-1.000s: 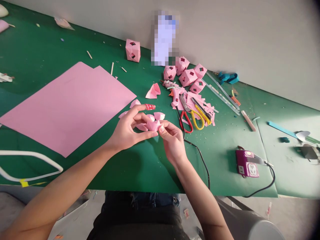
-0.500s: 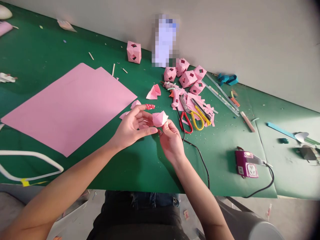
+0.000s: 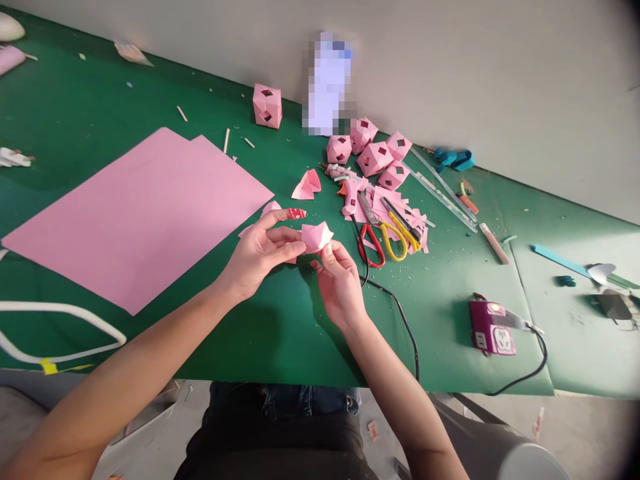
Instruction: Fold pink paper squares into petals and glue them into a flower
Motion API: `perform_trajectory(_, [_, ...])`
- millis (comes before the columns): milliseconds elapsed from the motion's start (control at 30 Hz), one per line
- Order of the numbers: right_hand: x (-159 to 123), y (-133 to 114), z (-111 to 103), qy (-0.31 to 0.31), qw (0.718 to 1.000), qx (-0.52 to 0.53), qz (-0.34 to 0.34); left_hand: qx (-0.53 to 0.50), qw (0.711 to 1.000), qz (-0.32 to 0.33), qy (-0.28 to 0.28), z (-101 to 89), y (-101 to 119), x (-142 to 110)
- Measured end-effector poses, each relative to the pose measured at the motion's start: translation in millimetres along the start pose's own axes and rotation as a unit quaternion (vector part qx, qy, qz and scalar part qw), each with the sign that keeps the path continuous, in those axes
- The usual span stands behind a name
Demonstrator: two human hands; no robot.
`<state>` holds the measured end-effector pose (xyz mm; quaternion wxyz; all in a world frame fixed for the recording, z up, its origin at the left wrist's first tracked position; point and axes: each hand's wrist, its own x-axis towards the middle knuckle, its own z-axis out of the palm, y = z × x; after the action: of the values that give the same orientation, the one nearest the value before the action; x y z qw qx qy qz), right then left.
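Between my two hands, above the green table, is a small folded pink paper piece (image 3: 316, 237). My left hand (image 3: 260, 257) pinches its left side between thumb and fingers, the index finger with a red wrapping raised clear of it. From the right, my right hand (image 3: 341, 280) grips the paper's lower right edge with thumb and fingertips. Behind my left hand lie more folded pink pieces (image 3: 271, 208), partly hidden. Another folded pink piece (image 3: 307, 185) rests just beyond the hands.
A large pink paper sheet (image 3: 145, 213) covers the left. Several pink paper cubes (image 3: 375, 159) sit at the back by the wall. A pink glue gun (image 3: 351, 193), scissors (image 3: 395, 240) and paper strips are right of my hands. A purple power socket (image 3: 493, 328) lies front right.
My left thumb and fingers have closed onto the left side of the folded paper piece. Both hands and the paper have shifted slightly left.
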<state>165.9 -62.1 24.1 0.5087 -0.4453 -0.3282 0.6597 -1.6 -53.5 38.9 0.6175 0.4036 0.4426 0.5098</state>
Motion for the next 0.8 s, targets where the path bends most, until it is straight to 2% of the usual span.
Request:
perform_trajectory(167, [-0.1,2.6,0.3,0.0,0.998,-0.052,-0.018,0.004,0.999,0.036,0.002,1.9,-4.1,0.6])
perform_trajectory(267, [-0.3,-5.0,-4.1,0.005,0.979,-0.179,-0.097,0.033,0.998,0.042,0.027,1.6,-4.2,-0.4])
perform_trajectory(300, [-0.4,-8.7,-6.2,0.019,0.96,-0.236,-0.149,0.046,0.997,0.043,0.034,1.7,-3.9,-1.1])
perform_trajectory(367, [-0.3,-15.4,-10.3,0.052,0.905,-0.332,-0.26,0.087,0.993,0.06,0.042,2.7,-3.4,-3.0])
perform_trajectory(433, [0.1,-18.9,-13.1,0.062,0.856,-0.389,-0.335,0.136,0.986,0.09,0.044,4.4,-3.4,-4.9])
perform_trajectory(500, [0.9,-18.3,-14.3,0.056,0.825,-0.417,-0.376,0.172,0.977,0.117,0.036,6.2,-4.2,-6.6])
perform_trajectory(600, [2.2,-14.2,-14.1,0.055,0.795,-0.447,-0.406,0.206,0.97,0.132,0.018,7.6,-5.9,-8.5])
perform_trajectory(667, [2.4,-12.9,-13.7,0.053,0.791,-0.459,-0.401,0.226,0.964,0.14,0.016,7.1,-6.8,-9.3])
perform_trajectory(800, [0.9,-16.6,-13.4,0.021,0.818,-0.446,-0.363,0.275,0.947,0.168,0.008,3.0,-7.2,-9.0])
